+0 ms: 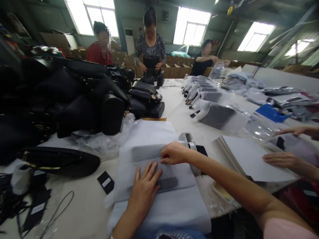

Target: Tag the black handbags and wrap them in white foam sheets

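Note:
White tissue paper (pixel 154 132) is folded over a flat dark item (pixel 165 183) that shows through it, on more white sheets at the middle of the table. My left hand (pixel 146 186) lies on the wrapped item with its fingers spread. Just right of it, my right hand (pixel 174 153) is closed at the upper right part of the wrap, its fingertips curled in; what they hold, if anything, is hidden. A grey tape dispenser (pixel 187 140) stands directly behind my right hand.
Black bags (pixel 74 96) are piled at the left. A black tag (pixel 106 182) lies left of the paper. Wrapped bags (pixel 216 114) line the back right. A co-worker's hands (pixel 286 161) are by a stack of white boards (pixel 249 156) at the right. People stand behind the table.

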### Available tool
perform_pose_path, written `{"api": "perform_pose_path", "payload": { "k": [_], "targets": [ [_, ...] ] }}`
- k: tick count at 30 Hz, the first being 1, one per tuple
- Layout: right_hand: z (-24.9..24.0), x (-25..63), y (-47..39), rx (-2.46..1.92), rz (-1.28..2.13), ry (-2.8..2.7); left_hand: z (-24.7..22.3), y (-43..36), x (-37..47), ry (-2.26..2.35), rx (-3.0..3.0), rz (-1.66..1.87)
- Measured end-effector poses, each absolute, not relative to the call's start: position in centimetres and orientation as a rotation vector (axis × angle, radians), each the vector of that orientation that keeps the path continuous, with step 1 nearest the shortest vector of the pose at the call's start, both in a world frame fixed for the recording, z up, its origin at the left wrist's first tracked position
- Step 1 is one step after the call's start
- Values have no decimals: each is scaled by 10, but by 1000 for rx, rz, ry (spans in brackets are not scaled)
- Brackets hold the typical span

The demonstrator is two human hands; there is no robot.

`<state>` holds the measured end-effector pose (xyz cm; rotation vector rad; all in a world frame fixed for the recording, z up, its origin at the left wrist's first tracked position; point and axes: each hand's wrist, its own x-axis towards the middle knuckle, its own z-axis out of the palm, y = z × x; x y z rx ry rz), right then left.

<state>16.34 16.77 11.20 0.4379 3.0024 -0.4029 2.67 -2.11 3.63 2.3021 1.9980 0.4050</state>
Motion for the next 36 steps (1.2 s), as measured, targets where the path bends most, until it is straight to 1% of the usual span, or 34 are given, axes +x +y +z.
{"api": "perform_pose_path", "payload": {
  "k": [3,5,7,9,14,16,19,20,23,27,30,33,34,36],
  "targets": [
    [114,145,171,472,-83,2863,36,-20,27,2006,2285,378],
    [117,141,173,536,30,2831,36,-20,28,2012,2276,368],
    [119,144,178,708,64,2827,38,-20,27,2007,2272,356],
    [118,156,186,982,47,2828,40,-20,27,1996,2268,343],
    [103,236,189,1613,7,2805,42,-23,27,1989,2262,372],
    [88,273,179,1954,-192,2863,41,-24,27,1993,2270,397],
    [61,312,156,2360,-802,2806,39,-24,27,1999,2285,413],
    [53,318,148,2430,-998,2727,38,-24,27,1999,2289,412],
    [35,317,132,2517,-1442,2508,38,-25,27,1995,2303,409],
    [36,302,117,2614,-1964,2337,39,-26,26,2000,2307,403],
    [45,298,99,2720,-2091,2358,40,-26,26,1994,2309,398],
    [47,301,75,2832,-2105,2330,40,-26,26,1988,2321,409],
    [46,302,68,2857,-2141,2259,39,-25,25,1985,2325,411],
    [39,304,56,2847,-2339,2033,38,-25,25,1981,2333,413]
  ]
}}
